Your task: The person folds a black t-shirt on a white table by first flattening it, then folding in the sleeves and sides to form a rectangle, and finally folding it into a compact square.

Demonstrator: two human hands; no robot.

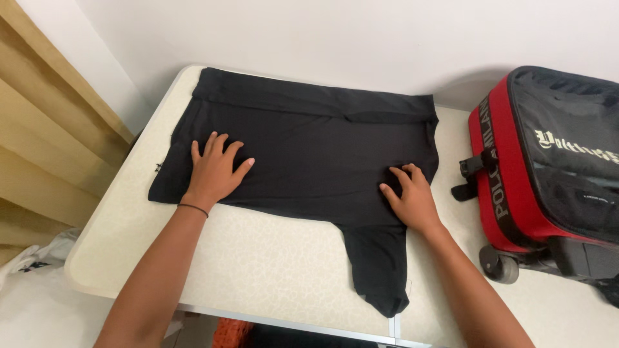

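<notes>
Left hand (214, 169) flat, open on black garment (309, 148); right hand (412, 198) fingers curled, grip on cloth unclear

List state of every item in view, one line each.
black garment: spread flat on table, one sleeve hanging toward near edge
left hand: open, palm pressed on garment
right hand: fingers curled, touching garment
red and black suitcase: closed, lying on table
table: garment and suitcase on it
</notes>
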